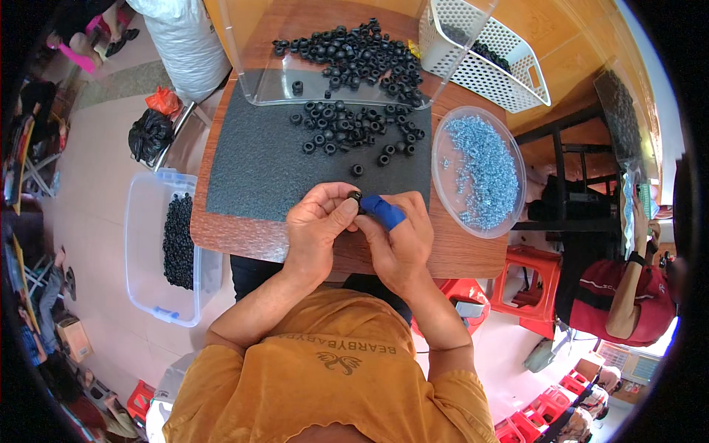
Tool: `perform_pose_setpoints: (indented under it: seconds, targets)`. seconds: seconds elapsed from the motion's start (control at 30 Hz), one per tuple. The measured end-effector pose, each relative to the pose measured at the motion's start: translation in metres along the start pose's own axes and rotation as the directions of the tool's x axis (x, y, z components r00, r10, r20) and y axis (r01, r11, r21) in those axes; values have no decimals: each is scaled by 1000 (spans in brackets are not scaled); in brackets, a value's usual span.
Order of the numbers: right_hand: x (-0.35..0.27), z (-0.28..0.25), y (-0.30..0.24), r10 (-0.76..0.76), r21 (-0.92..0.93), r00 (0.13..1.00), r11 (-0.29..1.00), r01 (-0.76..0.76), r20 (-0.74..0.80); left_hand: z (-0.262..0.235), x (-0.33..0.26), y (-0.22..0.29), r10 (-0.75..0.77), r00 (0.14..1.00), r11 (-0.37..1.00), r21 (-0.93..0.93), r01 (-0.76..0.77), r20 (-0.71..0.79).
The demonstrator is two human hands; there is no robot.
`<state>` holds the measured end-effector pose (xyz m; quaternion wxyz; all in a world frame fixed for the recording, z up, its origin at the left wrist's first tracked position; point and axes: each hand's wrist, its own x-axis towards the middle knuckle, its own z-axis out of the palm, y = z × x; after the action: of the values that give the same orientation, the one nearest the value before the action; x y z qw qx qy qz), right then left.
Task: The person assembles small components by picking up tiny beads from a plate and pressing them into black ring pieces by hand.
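Just over the near edge of the table, my left hand [317, 221] pinches a small round black part [356, 196] between thumb and fingers. Close against it is my right hand [405, 240], its fingers closed and a blue wrap [384, 212] around the index finger. That wrapped fingertip meets the black part; anything else in the right fingers is hidden. Beyond my hands lies a dark grey mat [251, 166], with a loose group of the same black parts [343, 127] on its far half. To the right, small light-blue pieces [484, 173] fill much of a round clear tray [445, 193].
A clear bin [258, 102] with more black parts lies at the table's far side. Behind right stands a white perforated basket [487, 63]. On the floor at left is a clear tub [151, 295] holding black pieces; red stools [528, 284] and a seated person [620, 299] are at right.
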<state>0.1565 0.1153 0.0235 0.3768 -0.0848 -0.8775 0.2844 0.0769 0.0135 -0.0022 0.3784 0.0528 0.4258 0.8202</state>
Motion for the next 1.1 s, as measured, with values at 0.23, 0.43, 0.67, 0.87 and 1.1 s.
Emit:
perform_pose_setpoints:
  seconds: [0.23, 0.43, 0.67, 0.87, 1.1]
  targets:
    - [-4, -5, 1, -17, 35, 999, 999, 15, 40, -6, -2, -4, -26, 998, 1000, 1, 26, 52]
    - [-9, -17, -2, 600, 612, 786, 567, -551, 152, -4, -3, -3, -75, 988, 995, -56, 83, 135]
    - [-14, -14, 6, 557, 644, 819, 576, -503, 141, 0, -7, -2, -18, 989, 997, 80, 6, 148]
    - [-12, -19, 8, 471, 502, 871, 725, -471, 138, 0, -9, 2, -92, 985, 995, 59, 84, 145]
    - [-16, -22, 17, 439, 556, 882, 696, -455, 172, 0, -9, 2, -145, 976, 988, 69, 136, 163]
